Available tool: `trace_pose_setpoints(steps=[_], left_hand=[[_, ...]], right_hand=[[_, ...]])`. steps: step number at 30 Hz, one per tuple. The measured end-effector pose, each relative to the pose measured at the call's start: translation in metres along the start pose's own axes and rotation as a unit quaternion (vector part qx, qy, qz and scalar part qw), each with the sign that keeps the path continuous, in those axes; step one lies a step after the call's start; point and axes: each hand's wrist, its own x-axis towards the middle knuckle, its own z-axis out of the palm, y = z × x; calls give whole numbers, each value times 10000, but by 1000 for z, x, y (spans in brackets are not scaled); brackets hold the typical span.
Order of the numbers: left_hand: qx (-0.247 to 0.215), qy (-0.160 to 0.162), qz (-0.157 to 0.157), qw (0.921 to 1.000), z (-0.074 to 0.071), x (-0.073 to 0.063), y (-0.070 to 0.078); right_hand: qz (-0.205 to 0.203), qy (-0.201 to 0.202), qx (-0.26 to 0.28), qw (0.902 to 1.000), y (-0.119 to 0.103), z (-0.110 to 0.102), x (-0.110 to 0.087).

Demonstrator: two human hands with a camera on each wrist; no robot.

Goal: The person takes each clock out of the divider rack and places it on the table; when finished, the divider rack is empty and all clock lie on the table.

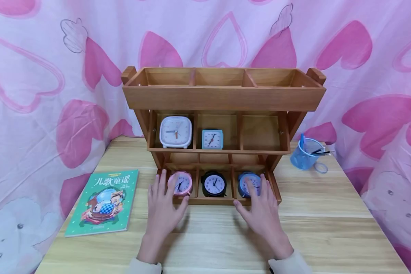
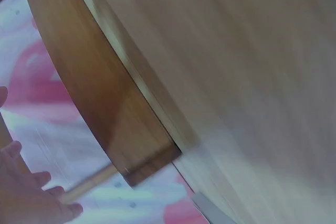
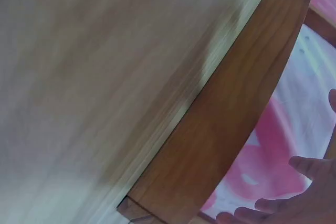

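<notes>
My left hand [image 1: 163, 211] is spread, fingers straight, over the lower left compartment of a wooden shelf [image 1: 222, 99]. Its fingers partly overlap a round pink alarm clock [image 1: 183, 183] there. On the other side, my right hand [image 1: 263, 211] is also spread with extended fingers, partly covering a round blue alarm clock [image 1: 242, 186] in the lower right compartment. Between the hands, a black alarm clock [image 1: 214, 185] stands in the lower middle compartment. Both wrist views show outstretched fingers beside the shelf's wooden side panels [image 2: 94, 82].
The middle tier holds a white clock [image 1: 171, 139] at left and a small mint square clock [image 1: 209, 144] in the centre. A green book [image 1: 128, 198] lies left on the wooden table [image 1: 212, 239]. Right of the shelf stands a blue mesh pen cup [image 1: 303, 158]. Pink heart-print curtain [image 1: 198, 30] hangs behind.
</notes>
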Motion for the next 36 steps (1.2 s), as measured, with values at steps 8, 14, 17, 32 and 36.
trace_pose_setpoints(steps=[8, 14, 17, 32, 36], left_hand=[[-594, -480, -475, 9959, -13, 17, -38], [-951, -1630, -1047, 9764, -15, 26, -60], [-1188, -1827, -1188, 9687, -14, 28, -65], [-1478, -1944, -1727, 9542, -13, 28, -69], [-1434, -1933, -1828, 9532, -15, 30, -68]], right_hand=[[260, -311, 441, 9982, 22, 5, 27], [373, -693, 419, 9960, 29, 10, 39], [367, -766, 373, 9957, 29, 11, 43], [278, -116, 1038, 9941, 29, 5, 46], [323, -34, 1140, 9930, 31, -18, 41]])
